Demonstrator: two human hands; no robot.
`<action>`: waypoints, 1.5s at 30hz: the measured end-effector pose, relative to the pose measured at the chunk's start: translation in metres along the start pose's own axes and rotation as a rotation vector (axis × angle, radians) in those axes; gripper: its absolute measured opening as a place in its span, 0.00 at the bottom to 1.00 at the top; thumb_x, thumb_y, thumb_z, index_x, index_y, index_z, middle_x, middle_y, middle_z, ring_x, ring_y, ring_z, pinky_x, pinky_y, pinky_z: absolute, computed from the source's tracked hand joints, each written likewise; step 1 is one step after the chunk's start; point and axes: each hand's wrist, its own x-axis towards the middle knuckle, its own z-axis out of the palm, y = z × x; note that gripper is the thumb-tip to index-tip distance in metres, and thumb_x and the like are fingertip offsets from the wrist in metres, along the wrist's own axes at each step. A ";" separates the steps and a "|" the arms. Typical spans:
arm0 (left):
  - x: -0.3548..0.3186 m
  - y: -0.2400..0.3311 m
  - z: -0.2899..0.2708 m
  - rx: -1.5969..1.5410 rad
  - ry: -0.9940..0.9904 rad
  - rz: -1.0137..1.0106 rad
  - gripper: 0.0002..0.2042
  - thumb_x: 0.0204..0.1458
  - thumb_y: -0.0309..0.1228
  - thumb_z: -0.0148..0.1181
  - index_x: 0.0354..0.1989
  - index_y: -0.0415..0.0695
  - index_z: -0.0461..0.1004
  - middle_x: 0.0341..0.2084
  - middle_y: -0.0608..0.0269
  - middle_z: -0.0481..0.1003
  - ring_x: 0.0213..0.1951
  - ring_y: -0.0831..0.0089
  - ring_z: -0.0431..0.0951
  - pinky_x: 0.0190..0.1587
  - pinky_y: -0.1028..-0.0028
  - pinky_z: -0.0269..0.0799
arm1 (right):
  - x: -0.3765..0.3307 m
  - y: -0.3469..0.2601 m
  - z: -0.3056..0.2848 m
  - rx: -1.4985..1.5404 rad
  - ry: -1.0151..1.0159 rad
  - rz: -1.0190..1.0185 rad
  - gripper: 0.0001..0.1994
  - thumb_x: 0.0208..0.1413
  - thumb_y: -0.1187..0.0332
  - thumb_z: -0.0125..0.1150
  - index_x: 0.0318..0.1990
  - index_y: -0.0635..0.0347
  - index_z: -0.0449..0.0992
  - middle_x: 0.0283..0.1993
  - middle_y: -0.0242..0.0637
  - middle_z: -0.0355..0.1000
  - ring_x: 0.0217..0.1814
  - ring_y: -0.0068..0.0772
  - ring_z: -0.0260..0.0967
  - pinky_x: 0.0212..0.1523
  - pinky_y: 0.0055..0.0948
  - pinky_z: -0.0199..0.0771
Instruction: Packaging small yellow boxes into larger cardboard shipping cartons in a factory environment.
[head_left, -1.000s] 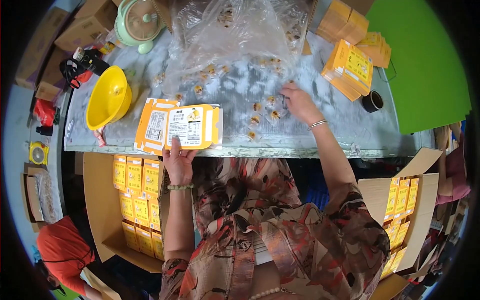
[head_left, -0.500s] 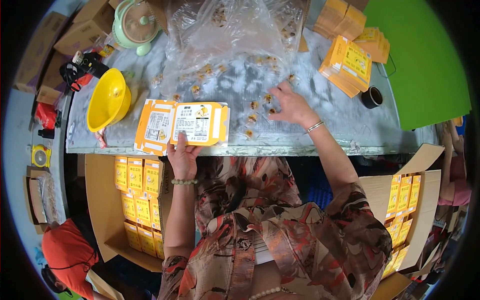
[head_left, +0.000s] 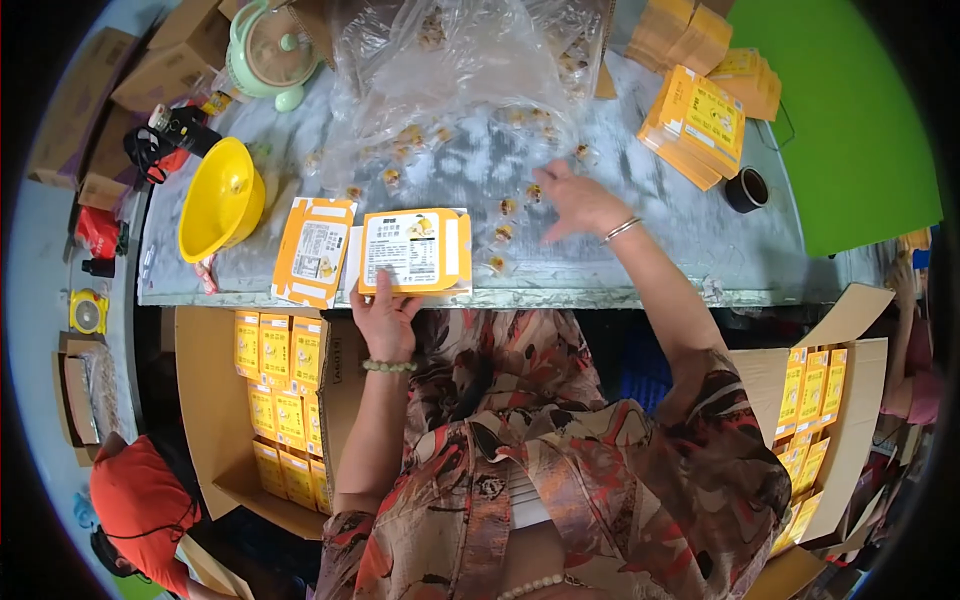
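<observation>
Looking down at the table (head_left: pixel 640 270), I see my left hand (head_left: pixel 385 312) at the near edge, fingers closed around the bottom of one yellow box (head_left: pixel 415 250) that lies flat with its label up. One flattened carton (head_left: pixel 315 250) lies just beside it on the left. My right hand (head_left: pixel 575 200) reaches out over the tabletop with fingers spread and loose, gripping nothing I can make out, hovering among small wrapped sweets (head_left: pixel 505 206); I count roughly ten scattered near it, though some blur. One clear plastic bag (head_left: pixel 460 70) sits behind them with more inside. One yellow funnel (head_left: pixel 220 198) rests at the left, one black cup (head_left: pixel 747 189) at the right, beside one stack of flat cartons (head_left: pixel 695 125). Two open cardboard crates stand below the table, the left crate (head_left: pixel 215 410) and the right crate (head_left: pixel 850 420), both holding rows of yellow boxes.
</observation>
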 end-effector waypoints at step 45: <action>-0.082 0.024 -0.035 0.239 -0.402 0.106 0.11 0.49 0.31 0.48 0.39 0.39 0.64 0.30 0.67 0.67 0.32 0.82 0.66 0.36 0.83 0.62 | -0.085 -0.124 0.077 1.062 0.131 -0.144 0.19 0.51 0.72 0.43 0.52 0.61 0.55 0.41 0.36 0.62 0.42 0.20 0.59 0.42 0.19 0.59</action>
